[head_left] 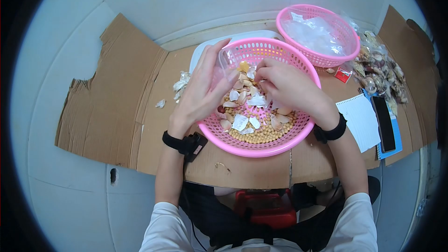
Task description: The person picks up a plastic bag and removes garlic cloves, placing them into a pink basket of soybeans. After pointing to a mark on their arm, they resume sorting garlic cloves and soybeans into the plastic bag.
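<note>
A pink plastic basket (261, 152) with a perforated wall stands in front of me. Yellowish soybeans (261, 136) cover its bottom, with garlic cloves (276, 123) and small white paper slips (240, 122) scattered over them. At the basket's left rim, my left hand (203, 85) holds a clear plastic bag (226, 62) between thumb and fingers, its mouth toward the middle. My right hand (290, 83) reaches in over the right side, fingers curled and pressed together above the cloves. Whatever those fingertips may hold is hidden.
Behind stands another pink basket (322, 59) of clear bags. Filled bags (380, 67) are heaped at the right, near a red packet (343, 75), a notepad (359, 121) and a phone (383, 123). White peelings (182, 81) lie left; cardboard (107, 105) flanks the table.
</note>
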Demonstrator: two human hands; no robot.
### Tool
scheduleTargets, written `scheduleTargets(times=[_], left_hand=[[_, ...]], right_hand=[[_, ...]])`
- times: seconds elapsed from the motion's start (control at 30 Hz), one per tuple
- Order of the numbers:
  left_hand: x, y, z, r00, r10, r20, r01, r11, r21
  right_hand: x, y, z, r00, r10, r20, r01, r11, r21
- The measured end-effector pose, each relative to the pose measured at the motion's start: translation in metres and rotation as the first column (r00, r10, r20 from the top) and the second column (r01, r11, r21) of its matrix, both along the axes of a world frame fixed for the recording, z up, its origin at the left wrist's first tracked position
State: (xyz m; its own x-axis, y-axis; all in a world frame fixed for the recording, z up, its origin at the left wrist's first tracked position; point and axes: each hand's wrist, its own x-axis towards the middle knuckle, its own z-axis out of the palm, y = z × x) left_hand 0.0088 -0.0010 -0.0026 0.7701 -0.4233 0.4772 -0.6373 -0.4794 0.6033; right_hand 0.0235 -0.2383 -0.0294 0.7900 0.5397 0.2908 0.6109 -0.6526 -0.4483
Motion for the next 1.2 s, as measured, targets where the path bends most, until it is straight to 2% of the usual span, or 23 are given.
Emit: scheduleTargets(times=[0.07,0.13,0.37,0.43,0.57,0.63,0.67,0.73,0.87,0.93,0.97,1.03,1.13,1.2], left_hand=[[-0.002,-0.002,0.001,1.000,0.014,0.000,-0.014,1.000,0.008],[-0.002,-0.002,0.001,1.000,0.027,0.000,-0.027,0.999,0.017],[0.001,-0.002,0.000,1.000,-0.001,0.007,0.001,1.000,0.025],[0.000,-0.002,0.000,1.000,-0.010,0.009,0.009,1.000,0.029],[-0.001,-0.003,0.001,1.000,0.007,0.006,-0.007,0.999,0.046],[-0.001,-0.003,0.001,1.000,0.008,0.004,-0.009,0.999,0.042],[-0.002,-0.003,0.002,1.000,0.013,0.005,-0.013,0.999,0.046],[-0.004,-0.005,0.004,1.000,0.017,0.006,-0.018,0.999,0.051],[-0.003,-0.007,0.003,0.998,-0.005,0.067,0.002,0.999,0.046],[-0.002,-0.007,0.003,0.996,-0.018,0.092,0.012,0.998,0.059],[-0.002,-0.007,0.003,0.994,-0.029,0.109,0.023,0.998,0.058],[-0.002,-0.007,0.002,0.991,-0.038,0.125,0.031,0.998,0.056],[-0.001,-0.007,0.001,0.995,-0.033,0.094,0.028,0.998,0.058],[0.000,-0.006,0.000,0.996,-0.038,0.083,0.033,0.997,0.070]], right_hand=[[-0.001,0.001,-0.003,0.999,0.007,-0.049,-0.009,0.999,-0.047],[0.001,-0.001,-0.015,0.996,0.083,0.040,-0.082,0.997,-0.014],[0.002,-0.001,-0.018,0.999,0.050,0.021,-0.048,0.997,-0.060],[0.002,-0.001,-0.007,0.990,0.031,-0.137,-0.057,0.980,-0.191],[-0.004,0.001,0.001,0.988,-0.004,-0.153,-0.023,0.984,-0.174],[-0.006,0.000,0.000,0.997,0.028,-0.068,-0.030,0.999,-0.023],[-0.007,0.000,0.000,0.997,0.029,-0.068,-0.030,0.999,-0.023],[-0.007,0.000,-0.002,0.999,0.035,0.007,-0.036,0.984,0.173],[0.001,-0.002,0.000,0.999,0.024,0.046,-0.029,0.992,0.121],[0.002,-0.001,0.003,0.998,-0.002,0.058,-0.013,0.964,0.264],[0.001,0.002,0.006,0.998,-0.001,0.058,-0.014,0.964,0.265],[-0.002,0.009,0.013,0.988,-0.091,0.126,0.003,0.822,0.569],[-0.007,0.006,0.023,0.987,-0.072,0.143,-0.036,0.768,0.640],[-0.009,0.004,0.026,0.991,-0.035,0.132,-0.051,0.798,0.600]])
